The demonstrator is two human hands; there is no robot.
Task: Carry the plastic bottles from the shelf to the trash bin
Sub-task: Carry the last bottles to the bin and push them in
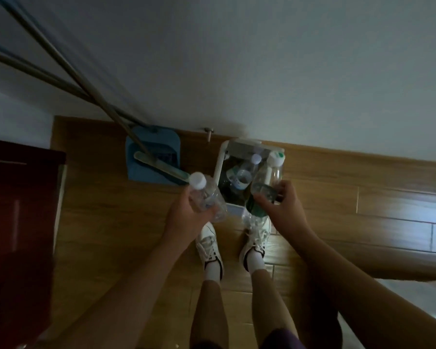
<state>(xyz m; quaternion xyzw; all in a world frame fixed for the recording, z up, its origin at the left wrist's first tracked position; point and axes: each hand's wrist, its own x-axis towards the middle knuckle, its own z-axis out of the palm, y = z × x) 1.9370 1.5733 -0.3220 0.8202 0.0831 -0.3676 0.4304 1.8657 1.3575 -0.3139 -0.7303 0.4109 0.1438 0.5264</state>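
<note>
Left hand (184, 217) grips a clear bottle (207, 197) at the trash bin's (218, 167) 8 o'clock; right hand (285, 210) grips a green-labelled bottle (264, 181) over its 3 o'clock rim.

The bin (220, 165) stood open-topped against the wall (262, 71), bottles (243, 176) heaped inside. A dustpan (136, 172) and two slanting poles (96, 98) crowded its left; bare floor (363, 202) lay to its right.

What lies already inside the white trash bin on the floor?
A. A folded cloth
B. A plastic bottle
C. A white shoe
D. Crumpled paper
B: a clear, white-capped plastic bottle lies inside the trash bin, below the rim.
</note>
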